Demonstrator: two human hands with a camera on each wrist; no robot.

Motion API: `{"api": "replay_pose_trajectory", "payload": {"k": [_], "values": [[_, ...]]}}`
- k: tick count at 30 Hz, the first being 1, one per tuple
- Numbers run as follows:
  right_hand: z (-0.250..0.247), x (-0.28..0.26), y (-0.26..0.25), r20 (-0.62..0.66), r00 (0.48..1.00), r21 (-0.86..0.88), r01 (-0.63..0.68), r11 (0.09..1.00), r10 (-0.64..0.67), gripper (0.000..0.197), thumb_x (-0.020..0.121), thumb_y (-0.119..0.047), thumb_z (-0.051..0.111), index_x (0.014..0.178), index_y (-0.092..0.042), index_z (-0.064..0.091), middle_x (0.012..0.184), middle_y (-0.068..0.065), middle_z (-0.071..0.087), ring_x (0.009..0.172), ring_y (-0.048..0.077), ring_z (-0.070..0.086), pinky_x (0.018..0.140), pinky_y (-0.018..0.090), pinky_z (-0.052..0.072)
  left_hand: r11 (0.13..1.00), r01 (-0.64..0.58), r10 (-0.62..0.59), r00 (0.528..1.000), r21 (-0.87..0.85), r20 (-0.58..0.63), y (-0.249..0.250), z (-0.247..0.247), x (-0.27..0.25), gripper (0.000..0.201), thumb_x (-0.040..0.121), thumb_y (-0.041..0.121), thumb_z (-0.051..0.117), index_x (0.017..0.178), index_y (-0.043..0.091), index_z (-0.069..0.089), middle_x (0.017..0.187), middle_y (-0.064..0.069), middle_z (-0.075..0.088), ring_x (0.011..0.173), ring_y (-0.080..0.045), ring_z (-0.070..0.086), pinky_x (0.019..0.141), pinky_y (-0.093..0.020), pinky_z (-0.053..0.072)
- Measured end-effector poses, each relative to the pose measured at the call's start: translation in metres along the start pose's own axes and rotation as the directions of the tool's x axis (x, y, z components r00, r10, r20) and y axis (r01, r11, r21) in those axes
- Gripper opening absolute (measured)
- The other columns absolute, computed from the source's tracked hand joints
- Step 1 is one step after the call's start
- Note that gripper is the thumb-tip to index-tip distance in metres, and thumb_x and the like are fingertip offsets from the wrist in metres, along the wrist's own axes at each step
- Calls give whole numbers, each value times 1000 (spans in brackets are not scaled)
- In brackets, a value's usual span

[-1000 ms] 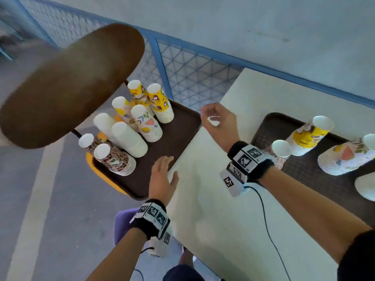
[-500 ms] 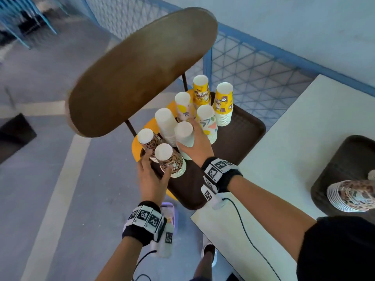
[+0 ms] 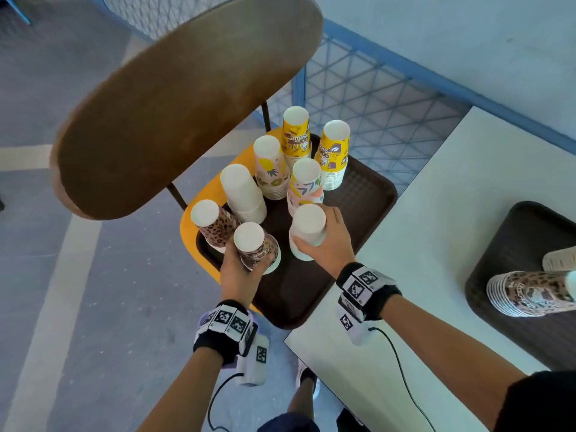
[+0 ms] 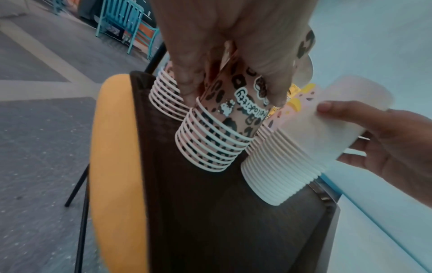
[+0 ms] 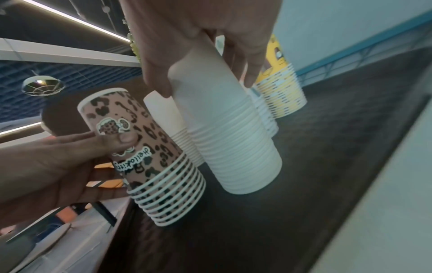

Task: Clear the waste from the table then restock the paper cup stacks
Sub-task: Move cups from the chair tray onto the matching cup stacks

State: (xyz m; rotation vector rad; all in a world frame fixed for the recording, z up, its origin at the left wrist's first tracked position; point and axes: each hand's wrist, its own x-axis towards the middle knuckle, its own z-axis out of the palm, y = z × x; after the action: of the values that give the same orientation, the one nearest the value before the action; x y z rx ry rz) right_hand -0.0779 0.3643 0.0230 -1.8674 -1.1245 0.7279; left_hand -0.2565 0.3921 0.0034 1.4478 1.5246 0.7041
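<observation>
A brown tray (image 3: 358, 194) on a yellow chair seat holds several upside-down paper cup stacks. My left hand (image 3: 249, 257) grips the nearer leopard-print stack (image 3: 255, 247) at the tray's near left. In the left wrist view the fingers (image 4: 184, 81) and thumb curl round that leopard-print stack (image 4: 217, 136). My right hand (image 3: 311, 229) grips a plain white stack (image 3: 307, 230) nearer the table. The right wrist view shows this white stack (image 5: 233, 147) tilted, with the fingers (image 5: 252, 73) round its upper part. I cannot tell whether either stack is off the tray.
Yellow stacks (image 3: 296, 135), patterned stacks (image 3: 268, 166), another white stack (image 3: 243, 194) and a second leopard stack (image 3: 215, 226) stand behind. The chair's brown backrest (image 3: 174, 104) overhangs at left. On the white table (image 3: 436, 244) at right, another tray (image 3: 505, 244) holds a lying leopard stack (image 3: 530, 294).
Both hands left the table edge and reached onto the chair tray. The left hand now grips the leopard stack, and the right hand has drawn the white stack away from the others.
</observation>
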Motion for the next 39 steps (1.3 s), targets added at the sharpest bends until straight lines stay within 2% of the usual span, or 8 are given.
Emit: {"api": "replay_pose_trajectory", "payload": {"k": [6, 9, 13, 16, 22, 29, 34, 39], "values": [[-27, 4, 24, -155, 982, 11, -105, 994, 105, 81, 60, -18, 85, 129, -7, 42, 127, 11, 47, 119, 28, 47, 94, 26, 39, 1000, 1, 2, 983, -12, 182, 14, 27, 12, 86, 61, 31, 78, 135, 18, 35, 135, -4, 51, 122, -16, 48, 106, -35, 39], [-27, 9, 32, -68, 969, 92, -229, 969, 236, 89, 58, -19, 86, 132, -16, 37, 133, 7, 45, 121, 24, 47, 98, 31, 41, 994, 78, -62, 977, -72, 203, 17, 38, 12, 91, 59, 19, 84, 135, 17, 35, 128, 1, 51, 115, -9, 46, 99, -24, 34], [-25, 13, 38, 24, 941, 162, -337, 927, 338, 90, 61, -18, 85, 135, -21, 32, 132, 4, 50, 121, 24, 48, 98, 32, 41, 981, 173, -157, 975, -92, 156, 9, 48, 11, 111, 37, 47, 78, 136, 25, 33, 127, 3, 54, 119, -16, 50, 106, -33, 37], [-22, 14, 41, 42, 927, 158, -374, 914, 373, 90, 63, -20, 84, 136, -21, 32, 133, 4, 51, 123, 24, 48, 100, 33, 40, 978, 192, -183, 977, -80, 109, 6, 55, 12, 100, 50, 30, 86, 135, 26, 33, 132, -2, 54, 124, -22, 49, 105, -32, 37], [-17, 13, 45, 14, 926, 198, -373, 906, 378, 85, 62, -17, 84, 133, -20, 38, 128, 3, 55, 110, 14, 49, 93, 24, 38, 987, 157, -156, 987, -28, 30, 7, 66, 8, 85, 62, 16, 82, 133, 21, 37, 129, -7, 56, 121, -25, 52, 96, -26, 37], [-32, -3, 35, 23, 940, 241, -335, 911, 340, 84, 63, -17, 83, 133, -21, 38, 116, -4, 53, 105, 11, 47, 98, 31, 44, 990, 138, -138, 990, -15, 0, 10, 64, 1, 80, 65, 10, 80, 133, 17, 37, 130, -11, 55, 121, -27, 50, 94, -23, 32], [-83, -33, 24, -1, 946, 337, -304, 891, 324, 82, 64, -15, 83, 132, -23, 38, 120, -4, 53, 110, 13, 49, 98, 29, 44, 996, 87, -87, 996, 4, 0, 31, 65, -9, 78, 67, 11, 79, 133, 16, 37, 134, -12, 52, 125, -30, 47, 98, -26, 30], [-162, -90, 40, -120, 938, 368, -262, 892, 324, 72, 62, -14, 84, 121, -25, 43, 105, -15, 53, 100, 7, 52, 87, 20, 42, 999, -44, 40, 993, 29, 114, 75, 91, -38, 83, 65, 10, 81, 135, 11, 36, 137, -13, 50, 128, -27, 45, 99, -21, 27]]}}
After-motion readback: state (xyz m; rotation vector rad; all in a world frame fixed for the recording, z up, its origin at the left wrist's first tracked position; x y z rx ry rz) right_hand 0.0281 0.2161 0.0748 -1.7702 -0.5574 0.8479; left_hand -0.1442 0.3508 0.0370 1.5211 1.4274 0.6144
